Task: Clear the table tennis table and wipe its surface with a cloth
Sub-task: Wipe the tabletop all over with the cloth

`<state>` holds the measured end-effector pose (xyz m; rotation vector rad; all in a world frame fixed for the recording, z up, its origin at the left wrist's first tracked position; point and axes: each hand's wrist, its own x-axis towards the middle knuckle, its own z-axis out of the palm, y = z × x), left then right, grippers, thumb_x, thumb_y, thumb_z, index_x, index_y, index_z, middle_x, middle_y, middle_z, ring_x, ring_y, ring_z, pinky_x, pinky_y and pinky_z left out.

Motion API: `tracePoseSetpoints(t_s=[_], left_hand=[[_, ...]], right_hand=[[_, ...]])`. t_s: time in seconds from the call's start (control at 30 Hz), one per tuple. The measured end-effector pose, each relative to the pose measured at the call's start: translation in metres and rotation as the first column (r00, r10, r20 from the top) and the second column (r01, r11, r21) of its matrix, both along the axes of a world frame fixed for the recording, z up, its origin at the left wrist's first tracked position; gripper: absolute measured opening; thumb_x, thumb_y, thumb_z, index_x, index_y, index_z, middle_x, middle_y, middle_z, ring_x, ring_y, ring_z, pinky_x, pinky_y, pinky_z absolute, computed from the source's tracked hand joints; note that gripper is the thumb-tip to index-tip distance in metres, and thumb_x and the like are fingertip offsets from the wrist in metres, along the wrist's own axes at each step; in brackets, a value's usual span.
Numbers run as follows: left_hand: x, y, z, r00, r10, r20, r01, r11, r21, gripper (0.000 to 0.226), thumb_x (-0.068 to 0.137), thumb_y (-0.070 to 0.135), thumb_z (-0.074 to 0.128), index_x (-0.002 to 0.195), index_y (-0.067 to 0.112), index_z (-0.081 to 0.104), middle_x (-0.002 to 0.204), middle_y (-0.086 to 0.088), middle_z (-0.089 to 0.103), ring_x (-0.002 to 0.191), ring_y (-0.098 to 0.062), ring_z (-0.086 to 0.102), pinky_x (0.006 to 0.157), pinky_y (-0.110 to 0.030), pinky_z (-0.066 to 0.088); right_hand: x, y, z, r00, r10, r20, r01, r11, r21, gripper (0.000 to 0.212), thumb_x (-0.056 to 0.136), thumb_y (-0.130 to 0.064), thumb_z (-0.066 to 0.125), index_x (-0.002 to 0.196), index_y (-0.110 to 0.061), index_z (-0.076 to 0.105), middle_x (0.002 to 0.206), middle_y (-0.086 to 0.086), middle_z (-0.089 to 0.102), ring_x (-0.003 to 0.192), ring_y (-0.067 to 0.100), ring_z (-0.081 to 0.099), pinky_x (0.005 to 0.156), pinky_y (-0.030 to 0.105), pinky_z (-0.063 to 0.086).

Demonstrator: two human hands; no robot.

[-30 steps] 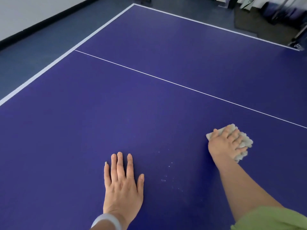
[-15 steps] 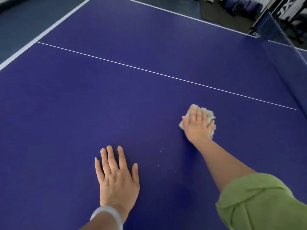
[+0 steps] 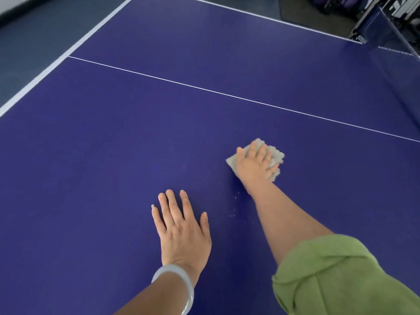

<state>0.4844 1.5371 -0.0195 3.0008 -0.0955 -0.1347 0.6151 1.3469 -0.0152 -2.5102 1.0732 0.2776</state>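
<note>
The big blue table (image 3: 113,155) is filling the view, with a thin white line (image 3: 204,87) running across it. The right hand (image 3: 254,165) is pressing the cloth (image 3: 276,155) down with straight, spread fingers. It is sliding the cloth left, nearer the left hand (image 3: 181,233) than a moment ago. That hand is lying flat, fingers straight, holding nothing. Little white specks (image 3: 231,215) are still sitting between the hands, so the wiping is not done.
</note>
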Motion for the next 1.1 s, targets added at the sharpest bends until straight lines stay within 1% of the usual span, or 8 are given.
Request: tracePoseSetpoints(t_s=[0.13, 0.3, 0.53, 0.67, 0.77, 0.9, 1.03, 1.1], left_hand=[[0.001, 0.0, -0.001, 1.0, 0.011, -0.015, -0.011, 1.0, 0.004, 0.074, 0.093, 0.049, 0.017, 0.151, 0.004, 0.03, 0.155, -0.026, 0.028, 0.147, -0.04, 0.021, 0.119, -0.056, 0.015], [0.001, 0.001, -0.001, 1.0, 0.008, 0.015, -0.008, 1.0, -0.021, 0.076, 0.094, 0.048, 0.009, 0.148, 0.0, 0.035, 0.152, -0.028, 0.033, 0.145, -0.042, 0.026, 0.118, -0.058, 0.02], [0.001, 0.0, -0.002, 1.0, 0.002, -0.016, -0.002, 1.0, 0.031, 0.079, 0.093, 0.053, 0.009, 0.154, 0.005, 0.023, 0.158, -0.025, 0.021, 0.149, -0.039, 0.01, 0.12, -0.055, 0.007], [0.0, 0.0, -0.002, 1.0, 0.011, -0.022, -0.011, 0.999, 0.039, 0.077, 0.094, 0.053, 0.009, 0.155, 0.006, 0.017, 0.159, -0.024, 0.017, 0.15, -0.038, 0.006, 0.121, -0.054, 0.004], [0.0, -0.001, -0.004, 1.0, 0.015, -0.01, -0.014, 0.999, 0.047, 0.071, 0.099, 0.05, 0.01, 0.155, 0.007, 0.015, 0.16, -0.023, 0.015, 0.15, -0.038, 0.005, 0.121, -0.054, 0.004], [-0.001, 0.001, -0.005, 1.0, 0.007, -0.015, -0.007, 1.0, 0.023, 0.072, 0.098, 0.05, 0.017, 0.155, 0.007, 0.013, 0.161, -0.023, 0.012, 0.15, -0.038, 0.003, 0.121, -0.054, 0.002], [-0.002, 0.002, -0.003, 1.0, 0.002, -0.006, -0.002, 1.0, -0.006, 0.07, 0.099, 0.047, 0.02, 0.156, 0.007, 0.011, 0.161, -0.022, 0.009, 0.15, -0.037, 0.0, 0.121, -0.052, 0.0], [-0.002, 0.002, -0.003, 1.0, -0.002, -0.001, 0.002, 1.0, -0.005, 0.069, 0.1, 0.047, 0.019, 0.156, 0.007, 0.01, 0.161, -0.022, 0.008, 0.15, -0.037, -0.001, 0.121, -0.052, 0.0]], right_hand=[[0.043, 0.091, 0.002, 0.945, 0.326, 0.011, -0.325, 0.938, 0.118, 0.069, 0.1, -0.057, 0.019, 0.156, -0.028, -0.01, 0.163, -0.001, -0.022, 0.147, 0.02, -0.028, 0.113, 0.053, -0.024], [0.004, 0.113, -0.005, 0.799, 0.6, 0.039, -0.597, 0.799, -0.076, 0.063, 0.104, -0.047, 0.016, 0.155, -0.028, -0.015, 0.164, -0.001, -0.021, 0.148, 0.019, -0.027, 0.117, 0.053, -0.019], [-0.13, -0.028, -0.003, 0.986, 0.159, -0.041, -0.163, 0.976, -0.146, 0.063, 0.102, -0.054, 0.013, 0.155, -0.033, -0.014, 0.164, -0.003, -0.017, 0.151, 0.018, -0.018, 0.12, 0.056, -0.01], [-0.219, -0.051, 0.002, 0.987, -0.162, -0.018, 0.157, 0.975, -0.157, 0.065, 0.098, -0.056, 0.006, 0.156, -0.031, -0.01, 0.166, -0.002, -0.009, 0.152, 0.018, -0.012, 0.12, 0.056, -0.005], [-0.236, -0.009, -0.004, 0.972, -0.236, 0.004, 0.233, 0.954, -0.19, 0.074, 0.089, -0.057, -0.009, 0.155, -0.025, -0.015, 0.166, 0.003, -0.008, 0.152, 0.022, -0.01, 0.12, 0.057, 0.001], [-0.188, 0.051, -0.016, 0.999, 0.038, 0.022, -0.031, 0.961, -0.276, 0.067, 0.1, -0.053, 0.008, 0.154, -0.023, -0.018, 0.164, 0.003, -0.014, 0.152, 0.025, -0.009, 0.12, 0.057, 0.003], [-0.156, 0.056, -0.015, 0.853, 0.517, 0.07, -0.488, 0.838, -0.243, 0.066, 0.098, -0.055, 0.006, 0.157, -0.03, -0.007, 0.165, -0.006, -0.011, 0.151, 0.016, -0.015, 0.122, 0.05, -0.009], [-0.168, 0.016, -0.013, 0.847, 0.53, 0.038, -0.502, 0.822, -0.269, 0.065, 0.098, -0.055, 0.006, 0.156, -0.033, -0.009, 0.165, -0.009, -0.011, 0.151, 0.013, -0.014, 0.122, 0.051, -0.005]])
